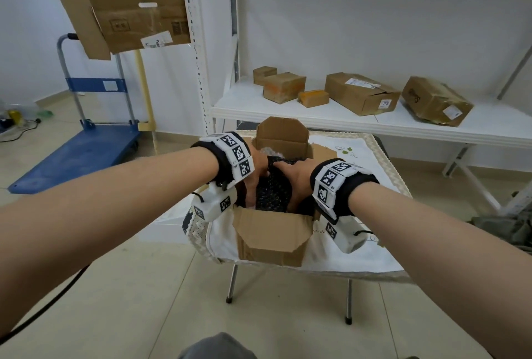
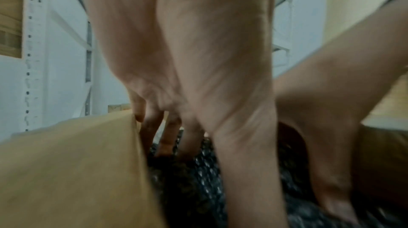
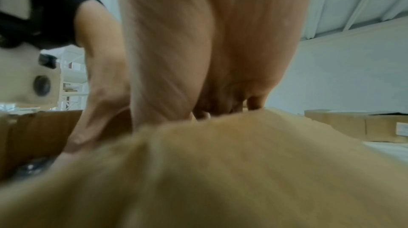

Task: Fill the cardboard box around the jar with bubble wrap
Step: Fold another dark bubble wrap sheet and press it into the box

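Observation:
An open cardboard box [image 1: 273, 235] stands on a small cloth-covered table. Dark bubble wrap [image 1: 272, 193] fills its middle, and a bit of clear wrap [image 1: 266, 151] shows at the back. No jar is visible under the wrap. My left hand [image 1: 254, 183] reaches down the left side of the dark wrap, fingers [image 2: 167, 137] straight between wrap [image 2: 194, 179] and box wall [image 2: 66, 162]. My right hand [image 1: 291, 178] presses on the wrap's top and right side. In the right wrist view a box flap [image 3: 220, 170] hides the right hand's fingertips.
The table's white cloth [image 1: 354, 255] hangs over its edges. Behind it, a white shelf [image 1: 431, 125] carries several cardboard parcels. A blue platform trolley [image 1: 77, 154] stands at the left, and a large flattened carton [image 1: 123, 1] leans above it.

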The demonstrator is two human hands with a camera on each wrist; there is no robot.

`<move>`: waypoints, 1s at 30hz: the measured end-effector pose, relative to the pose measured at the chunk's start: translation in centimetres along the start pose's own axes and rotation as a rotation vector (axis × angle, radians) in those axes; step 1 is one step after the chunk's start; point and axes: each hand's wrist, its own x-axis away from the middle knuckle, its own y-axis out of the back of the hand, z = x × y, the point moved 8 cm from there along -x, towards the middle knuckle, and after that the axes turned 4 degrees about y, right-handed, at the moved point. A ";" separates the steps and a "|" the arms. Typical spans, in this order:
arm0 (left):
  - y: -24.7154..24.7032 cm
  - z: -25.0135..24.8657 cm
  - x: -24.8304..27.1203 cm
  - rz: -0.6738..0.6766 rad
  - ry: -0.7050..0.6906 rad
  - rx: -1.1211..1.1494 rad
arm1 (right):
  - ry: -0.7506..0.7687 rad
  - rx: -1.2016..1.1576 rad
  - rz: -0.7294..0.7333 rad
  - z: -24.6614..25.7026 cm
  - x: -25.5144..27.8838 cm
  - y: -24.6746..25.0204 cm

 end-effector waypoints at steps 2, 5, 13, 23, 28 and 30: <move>-0.2 -0.6 0.1 -0.029 0.010 -0.097 | -0.012 -0.035 0.019 -0.2 0.3 -0.1; -0.4 -1.6 0.2 -0.081 0.000 -0.201 | -0.020 -0.072 0.011 -0.3 0.4 0.0; -0.1 -1.4 0.6 -0.133 0.056 -0.227 | 0.040 -0.125 -0.030 -0.1 1.8 3.4; -1.0 -1.3 0.1 -0.155 0.057 -0.181 | 0.069 0.123 0.030 1.6 0.7 -0.2; -1.8 -0.7 -0.5 -0.206 0.060 -0.091 | 0.077 0.112 0.080 1.6 1.1 -1.3; -1.6 -0.5 -0.4 -0.208 0.053 -0.035 | 0.052 0.084 0.132 1.4 1.5 -1.5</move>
